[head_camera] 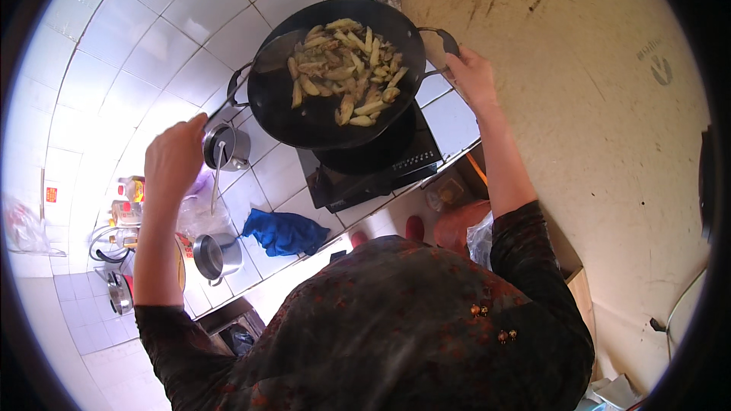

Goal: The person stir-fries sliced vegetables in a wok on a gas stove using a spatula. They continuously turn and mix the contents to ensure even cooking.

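My right hand (471,77) grips the right loop handle (448,41) of a black wok (274,108). Browned strips of food, which look like potato, (342,68) lie in the wok, mostly toward its far and right side. In my left hand (174,151) is the thin dark handle of a utensil (220,109). It runs past the wok's left loop handle (233,88) to the rim, where a greyish blade, seemingly a spatula's (278,52), rests inside. Below the wok is a black induction cooker (411,154); whether the two touch I cannot tell.
Left of the cooker stand a metal pot with a ladle (237,148) and a metal cup (220,257). A blue cloth (285,232) lies on the white-tiled counter (274,177). Bottles (132,188) stand farther left. A tan board or wall (571,97) borders the right side.
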Tool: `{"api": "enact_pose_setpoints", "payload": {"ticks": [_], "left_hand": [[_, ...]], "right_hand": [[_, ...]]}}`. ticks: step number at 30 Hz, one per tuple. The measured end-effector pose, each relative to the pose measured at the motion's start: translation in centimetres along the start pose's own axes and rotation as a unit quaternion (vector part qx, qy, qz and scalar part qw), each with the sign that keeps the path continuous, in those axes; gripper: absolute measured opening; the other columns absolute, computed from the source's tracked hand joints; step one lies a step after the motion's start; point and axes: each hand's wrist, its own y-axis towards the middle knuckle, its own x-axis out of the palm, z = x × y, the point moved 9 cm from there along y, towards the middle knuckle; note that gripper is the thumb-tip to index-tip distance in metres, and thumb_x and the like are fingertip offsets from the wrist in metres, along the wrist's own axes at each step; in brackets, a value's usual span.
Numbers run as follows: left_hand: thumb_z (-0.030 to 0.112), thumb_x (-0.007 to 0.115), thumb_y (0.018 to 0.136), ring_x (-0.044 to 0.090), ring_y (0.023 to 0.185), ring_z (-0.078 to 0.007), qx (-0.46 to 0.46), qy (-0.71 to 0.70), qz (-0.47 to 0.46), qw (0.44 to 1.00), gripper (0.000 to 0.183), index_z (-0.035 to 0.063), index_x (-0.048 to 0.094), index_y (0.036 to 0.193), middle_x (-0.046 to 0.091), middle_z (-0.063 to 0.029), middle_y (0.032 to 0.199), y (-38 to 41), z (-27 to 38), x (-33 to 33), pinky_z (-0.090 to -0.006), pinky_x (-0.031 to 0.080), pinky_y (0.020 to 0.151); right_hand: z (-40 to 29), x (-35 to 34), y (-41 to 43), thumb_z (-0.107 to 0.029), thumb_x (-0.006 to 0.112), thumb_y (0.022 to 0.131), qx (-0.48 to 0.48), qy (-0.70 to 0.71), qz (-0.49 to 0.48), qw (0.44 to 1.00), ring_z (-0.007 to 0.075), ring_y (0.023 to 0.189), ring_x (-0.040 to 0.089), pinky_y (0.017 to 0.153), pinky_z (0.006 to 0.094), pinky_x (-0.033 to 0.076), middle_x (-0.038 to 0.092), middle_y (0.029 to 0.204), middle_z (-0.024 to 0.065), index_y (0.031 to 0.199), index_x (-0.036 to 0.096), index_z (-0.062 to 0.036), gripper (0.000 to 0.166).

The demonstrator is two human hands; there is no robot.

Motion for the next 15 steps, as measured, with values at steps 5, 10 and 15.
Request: {"api": "enact_pose_setpoints", "payload": {"ticks": [5,10,15], "left_hand": [[0.016,0.047,0.082,0.059,0.069,-0.0305,-0.130,-0.227,-0.207,0.943,0.017,0.0091,0.062,0.084,0.061,-0.0148,0.072,7.3,-1.1,5.4,-0.0366,0.045,0.059],[0.013,0.052,0.079,0.058,0.070,-0.0287,0.060,-0.254,-0.092,0.961,0.014,0.0105,0.061,0.090,0.060,-0.0116,0.070,10.1,4.4,4.4,-0.0342,0.045,0.058],[0.005,0.057,0.077,0.057,0.066,-0.0225,0.220,0.074,0.010,0.973,0.031,0.0171,0.055,0.105,0.056,-0.0074,0.071,5.2,6.8,1.8,-0.0323,0.044,0.053]], "right_hand": [[0.5,0.0,0.2,-0.021,0.055,0.077,0.003,0.005,0.006,1.000,0.0082,0.050,0.048,0.046,0.0249,0.036,0.054,0.056,0.0034,0.069,0.056,-0.0001,0.023],[-0.3,0.3,-0.1,-0.022,0.055,0.077,-0.001,0.005,0.006,1.000,0.0084,0.050,0.049,0.046,0.0253,0.037,0.055,0.056,0.0036,0.069,0.055,-0.0003,0.023],[-0.8,-0.4,-0.3,-0.024,0.056,0.077,-0.002,-0.043,0.009,0.999,0.0092,0.050,0.049,0.047,0.0255,0.038,0.055,0.056,0.0042,0.069,0.055,-0.0005,0.025]]}}
